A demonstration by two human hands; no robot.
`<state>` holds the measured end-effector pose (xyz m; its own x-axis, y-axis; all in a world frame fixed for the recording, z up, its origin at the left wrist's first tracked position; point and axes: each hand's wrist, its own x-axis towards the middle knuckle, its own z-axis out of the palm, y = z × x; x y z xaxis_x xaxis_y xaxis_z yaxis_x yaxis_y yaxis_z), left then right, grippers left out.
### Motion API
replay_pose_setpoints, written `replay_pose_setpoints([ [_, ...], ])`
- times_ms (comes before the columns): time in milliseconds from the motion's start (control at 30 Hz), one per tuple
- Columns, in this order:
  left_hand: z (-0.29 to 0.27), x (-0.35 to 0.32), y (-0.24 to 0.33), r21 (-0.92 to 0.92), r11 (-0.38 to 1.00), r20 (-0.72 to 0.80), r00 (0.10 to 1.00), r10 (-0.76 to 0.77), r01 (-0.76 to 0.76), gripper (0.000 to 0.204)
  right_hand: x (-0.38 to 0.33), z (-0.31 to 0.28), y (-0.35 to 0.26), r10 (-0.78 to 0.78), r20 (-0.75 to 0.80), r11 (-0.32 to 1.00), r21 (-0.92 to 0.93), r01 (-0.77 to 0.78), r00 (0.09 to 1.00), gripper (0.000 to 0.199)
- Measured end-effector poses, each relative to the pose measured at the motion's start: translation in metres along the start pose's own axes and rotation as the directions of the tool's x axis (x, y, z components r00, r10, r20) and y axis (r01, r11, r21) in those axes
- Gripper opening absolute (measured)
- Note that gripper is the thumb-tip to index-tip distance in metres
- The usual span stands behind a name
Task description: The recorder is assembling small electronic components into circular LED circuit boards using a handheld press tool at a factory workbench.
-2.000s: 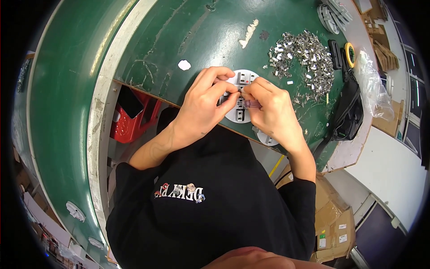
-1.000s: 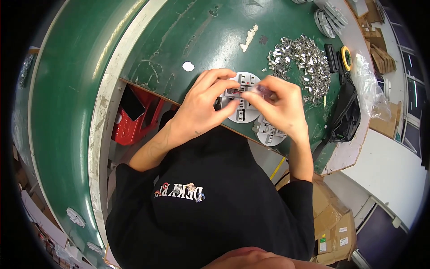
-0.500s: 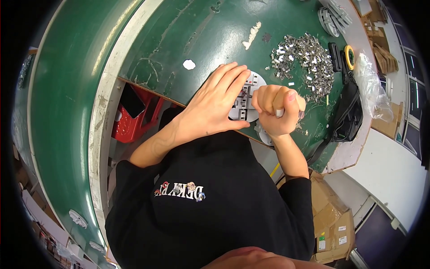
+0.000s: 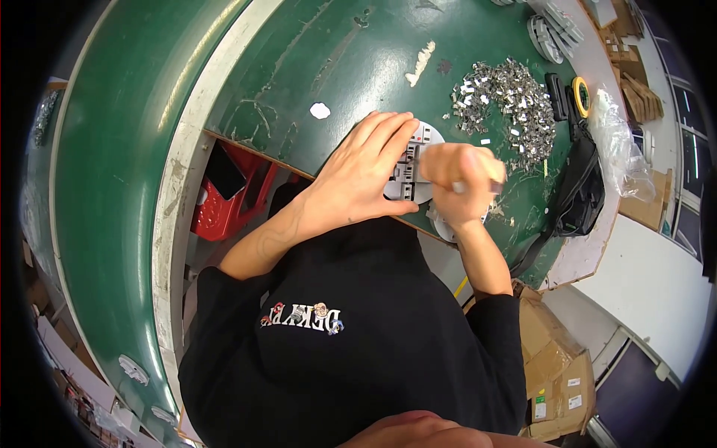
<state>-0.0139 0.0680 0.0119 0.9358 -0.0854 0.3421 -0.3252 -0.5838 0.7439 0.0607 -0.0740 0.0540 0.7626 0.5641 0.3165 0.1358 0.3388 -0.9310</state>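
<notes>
A green tabletop (image 4: 358, 67) is being bordered on the left by a pale curved rail (image 4: 179, 134), beyond which a second green surface (image 4: 104, 187) is being shown. Near the tabletop's right edge, room is being taken up by a black bag (image 4: 579, 187), with a clear plastic bag (image 4: 616, 149) being draped just beside it. Below the near edge, a red stool (image 4: 213, 216) is being partly covered by a phone (image 4: 224, 172). To the right of the hands, movement is being narrowed by a pile of small metal parts (image 4: 515, 112); ahead and to the left, a broad stretch of green is being left for reaching.

The left hand (image 4: 366, 160) is being spread, palm down, over the left part of a round pale-grey disc with raised fittings (image 4: 427, 191), which is being positioned close to the near edge. The right hand (image 4: 463, 175), blurred, is being curled into a fist over the disc's right part, with a small shiny object (image 4: 496, 187) being gripped; its kind cannot be told. A second grey disc (image 4: 444, 230) is being partly hidden below the fist, at the edge.
</notes>
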Motion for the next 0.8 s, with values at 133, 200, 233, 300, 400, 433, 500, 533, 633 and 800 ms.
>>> replay_pose_setpoints([
  [133, -0.002, -0.003, 0.001, 0.007, 1.000, -0.015, 1.000, 0.007, -0.007, 0.091, 0.009, -0.027, -0.037, -0.078, -0.073, 0.979, 0.181, 0.091, 0.994, 0.030],
  [200, -0.009, 0.000, -0.001, -0.017, 1.000, -0.007, 1.000, 0.003, -0.004, 0.089, 0.008, -0.049, -0.055, 0.016, -0.216, 0.998, -0.057, -0.029, 0.976, 0.020],
  [233, -0.013, 0.001, -0.002, -0.037, 0.999, -0.005, 1.000, -0.012, 0.012, 0.088, 0.008, -0.057, -0.059, 0.008, -0.225, 0.998, -0.062, -0.022, 0.974, 0.020],
  [300, -0.021, 0.004, -0.003, -0.076, 0.996, -0.001, 0.999, -0.046, 0.046, 0.084, 0.012, -0.072, -0.061, 0.113, -0.397, 0.724, -0.595, -0.349, 0.911, 0.003],
  [400, -0.026, 0.006, -0.008, -0.021, 1.000, 0.029, 0.999, -0.022, 0.023, 0.082, 0.003, -0.110, -0.034, 0.207, -0.257, 0.538, -0.776, -0.329, 0.944, 0.018],
  [433, -0.027, 0.007, -0.009, 0.011, 1.000, 0.042, 0.999, -0.017, 0.017, 0.081, 0.000, -0.113, -0.026, 0.181, -0.198, 0.423, -0.868, -0.258, 0.963, 0.017],
  [500, -0.027, 0.010, -0.008, 0.046, 0.999, 0.058, 0.998, -0.014, 0.012, 0.080, -0.002, -0.115, -0.022, 0.165, -0.137, 0.302, -0.936, -0.182, 0.977, 0.016],
  [533, -0.026, 0.010, -0.005, 0.060, 0.998, 0.030, 1.000, -0.004, 0.002, 0.080, -0.003, -0.115, -0.021, 0.176, -0.144, 0.269, -0.945, -0.188, 0.974, 0.016],
  [633, -0.022, 0.010, 0.005, 0.099, 0.995, -0.052, 0.998, 0.033, -0.027, 0.080, -0.008, -0.116, -0.020, 0.207, -0.171, 0.163, -0.965, -0.206, 0.963, 0.017],
  [800, -0.006, 0.012, 0.033, 0.153, 0.984, -0.017, 0.995, 0.099, -0.095, 0.081, -0.012, -0.116, -0.019, 0.201, -0.157, 0.234, -0.951, -0.203, 0.967, 0.016],
])
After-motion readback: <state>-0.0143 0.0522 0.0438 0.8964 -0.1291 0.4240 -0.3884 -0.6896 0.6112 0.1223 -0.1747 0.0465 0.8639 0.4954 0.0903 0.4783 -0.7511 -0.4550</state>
